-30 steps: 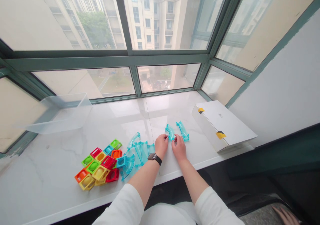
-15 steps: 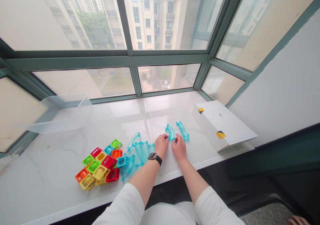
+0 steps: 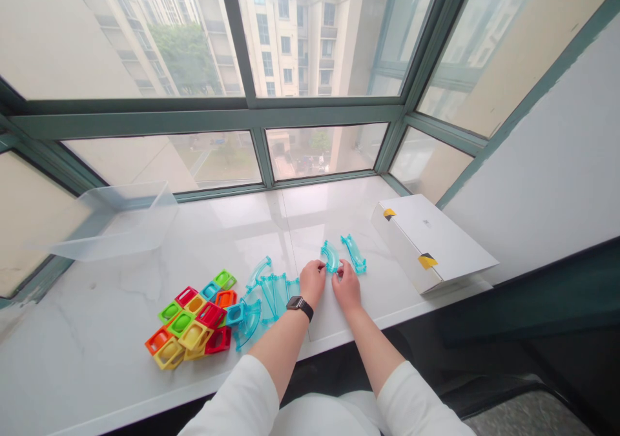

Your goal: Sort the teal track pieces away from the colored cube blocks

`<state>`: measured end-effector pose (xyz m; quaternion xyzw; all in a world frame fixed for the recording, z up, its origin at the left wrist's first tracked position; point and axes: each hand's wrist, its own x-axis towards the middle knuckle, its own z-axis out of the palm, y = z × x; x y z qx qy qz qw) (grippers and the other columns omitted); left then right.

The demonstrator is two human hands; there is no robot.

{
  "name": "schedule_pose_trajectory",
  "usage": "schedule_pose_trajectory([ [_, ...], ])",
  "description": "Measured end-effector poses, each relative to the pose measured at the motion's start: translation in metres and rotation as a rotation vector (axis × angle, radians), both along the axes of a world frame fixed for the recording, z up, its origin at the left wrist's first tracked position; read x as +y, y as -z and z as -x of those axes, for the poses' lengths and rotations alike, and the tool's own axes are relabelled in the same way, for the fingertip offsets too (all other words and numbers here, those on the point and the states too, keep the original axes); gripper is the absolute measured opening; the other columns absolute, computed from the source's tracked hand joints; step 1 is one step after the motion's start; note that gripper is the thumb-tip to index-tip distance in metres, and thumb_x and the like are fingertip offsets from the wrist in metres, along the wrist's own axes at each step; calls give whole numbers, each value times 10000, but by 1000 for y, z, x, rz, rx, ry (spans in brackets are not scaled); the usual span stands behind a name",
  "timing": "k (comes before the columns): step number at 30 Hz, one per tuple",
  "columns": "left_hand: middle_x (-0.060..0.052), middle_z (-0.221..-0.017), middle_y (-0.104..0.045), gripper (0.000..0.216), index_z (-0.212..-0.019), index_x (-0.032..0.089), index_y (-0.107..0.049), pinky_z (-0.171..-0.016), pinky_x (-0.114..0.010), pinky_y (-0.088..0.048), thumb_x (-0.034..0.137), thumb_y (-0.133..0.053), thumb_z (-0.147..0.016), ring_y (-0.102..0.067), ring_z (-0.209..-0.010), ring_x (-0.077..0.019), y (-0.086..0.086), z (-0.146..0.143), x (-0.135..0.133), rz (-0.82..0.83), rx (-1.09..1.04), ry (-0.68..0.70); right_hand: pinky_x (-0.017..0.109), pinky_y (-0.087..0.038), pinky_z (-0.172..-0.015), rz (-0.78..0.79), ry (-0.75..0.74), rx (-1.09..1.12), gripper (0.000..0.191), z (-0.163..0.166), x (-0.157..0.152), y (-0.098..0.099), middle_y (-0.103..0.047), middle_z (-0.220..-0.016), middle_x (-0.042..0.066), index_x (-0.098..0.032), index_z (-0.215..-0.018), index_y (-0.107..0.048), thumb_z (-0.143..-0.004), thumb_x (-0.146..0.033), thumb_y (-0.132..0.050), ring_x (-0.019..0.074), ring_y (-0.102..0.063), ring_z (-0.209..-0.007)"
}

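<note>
Between my hands is a curved translucent blue track piece (image 3: 330,256), its near end at my fingertips. My left hand (image 3: 313,280), with a black watch on the wrist, pinches the left side of that end. The fingers of my right hand (image 3: 347,283) are closed at its right side. Just beyond my right hand lies another blue track piece (image 3: 355,254), apart from the first. Left of my left hand, several blue track pieces (image 3: 274,294) lie in a heap, partly hidden by my forearm.
Several coloured plastic blocks (image 3: 196,320) are piled at the left, against the track pieces. A clear plastic bin (image 3: 121,242) stands at the back left by the window. At the right is a white box (image 3: 436,236) with yellow-black tabs. The white marble sill (image 3: 111,378) has a front edge near my body.
My hands and the track piece between them look almost unmoved. A bit of another person's hand at the lower right corner is out of view now.
</note>
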<state>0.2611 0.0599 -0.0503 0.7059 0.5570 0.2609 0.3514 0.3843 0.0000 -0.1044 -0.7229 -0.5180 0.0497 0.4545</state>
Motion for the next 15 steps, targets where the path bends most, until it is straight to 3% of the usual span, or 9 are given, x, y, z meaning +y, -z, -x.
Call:
schedule_pose_trajectory([
  [8, -80, -1071, -776, 178, -1001, 218, -776, -908, -331, -505, 174, -616, -935, -701, -1002, -216, -2, 2, -1, 29, -22, 13, 440, -570, -866, 7, -8, 18, 460, 1, -1, 0, -692, -971, 96, -173, -1326, -551, -869, -222, -514, 270, -669, -902],
  [15, -116, -1141, -776, 311, -1183, 169, -733, -873, -313, -564, 123, -693, -878, -738, -938, -194, -16, 17, 4, 134, -108, 42, 434, -572, -857, 6, -15, 26, 456, -1, 0, 2, -689, -956, 84, -181, -1310, -556, -857, -220, -520, 260, -669, -878],
])
